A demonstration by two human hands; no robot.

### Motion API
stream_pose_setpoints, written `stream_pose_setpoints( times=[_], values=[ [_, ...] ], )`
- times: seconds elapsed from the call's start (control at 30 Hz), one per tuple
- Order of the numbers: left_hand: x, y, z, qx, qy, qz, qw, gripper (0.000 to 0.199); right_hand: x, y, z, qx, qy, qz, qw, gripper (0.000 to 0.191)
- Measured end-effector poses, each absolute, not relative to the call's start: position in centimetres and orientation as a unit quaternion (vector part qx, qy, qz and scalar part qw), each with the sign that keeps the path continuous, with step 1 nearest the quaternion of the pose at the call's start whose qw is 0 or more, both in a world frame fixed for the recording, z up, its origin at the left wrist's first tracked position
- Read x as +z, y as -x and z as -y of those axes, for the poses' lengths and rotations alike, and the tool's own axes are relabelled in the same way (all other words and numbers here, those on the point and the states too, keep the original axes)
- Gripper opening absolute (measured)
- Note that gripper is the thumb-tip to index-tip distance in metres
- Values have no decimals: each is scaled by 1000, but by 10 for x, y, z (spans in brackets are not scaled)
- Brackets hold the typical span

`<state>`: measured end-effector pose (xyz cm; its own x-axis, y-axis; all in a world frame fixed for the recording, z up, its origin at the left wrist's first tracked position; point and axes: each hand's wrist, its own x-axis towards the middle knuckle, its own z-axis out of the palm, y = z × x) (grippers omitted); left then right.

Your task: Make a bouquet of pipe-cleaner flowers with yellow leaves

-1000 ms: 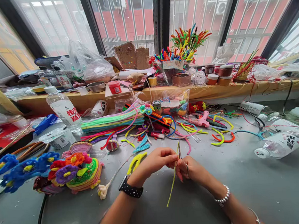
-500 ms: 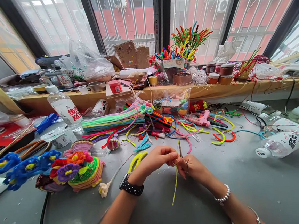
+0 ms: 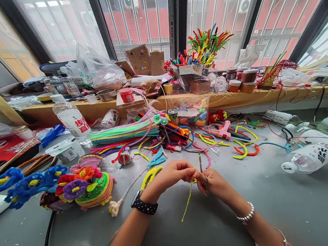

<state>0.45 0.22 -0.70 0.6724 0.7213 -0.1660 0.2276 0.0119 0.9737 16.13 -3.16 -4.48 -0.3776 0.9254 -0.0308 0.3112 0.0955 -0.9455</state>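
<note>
My left hand [image 3: 181, 172], with a dark dotted watch band at the wrist, pinches a thin yellow-green pipe cleaner [image 3: 188, 202] between thumb and fingertips. One end of the strand hangs down toward the table and the other sticks up past the fingers. Close against it, my right hand [image 3: 211, 181] is closed round a slim metal tool [image 3: 200, 160] whose narrow tip points away from me. Whether this is scissors or tweezers I cannot tell. The fingertips of both hands nearly meet, hiding part of the strand. Folded yellow pipe cleaners [image 3: 150, 176] lie beside my left wrist.
Pipe-cleaner flowers [image 3: 74, 188] stand at the left, near a white-petalled stem [image 3: 114, 207]. Behind my hands are a pastel pipe-cleaner bundle [image 3: 124, 134] and a pink glue gun [image 3: 222, 131]. Plastic bottles [image 3: 311, 160] lie at the right; another bottle [image 3: 71, 117] stands at the left.
The lower end of the yellow-green strand has swung left. My right hand and its tool have shifted slightly right, while my left hand stays nearly in place.
</note>
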Motion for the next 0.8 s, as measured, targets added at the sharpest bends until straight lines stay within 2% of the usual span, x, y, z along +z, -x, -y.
stream_pose_setpoints(
  times=[0.2, 0.8],
  values=[
    [-5, -5, -2, 218, -655, -370, 621, 24, -48, -164, 29, 478, 463, 670, 329, 74],
    [-4, -4, -2, 214, -663, -353, 625, 24, -51, -161, 32, 466, 406, 745, 252, 72]
  ],
)
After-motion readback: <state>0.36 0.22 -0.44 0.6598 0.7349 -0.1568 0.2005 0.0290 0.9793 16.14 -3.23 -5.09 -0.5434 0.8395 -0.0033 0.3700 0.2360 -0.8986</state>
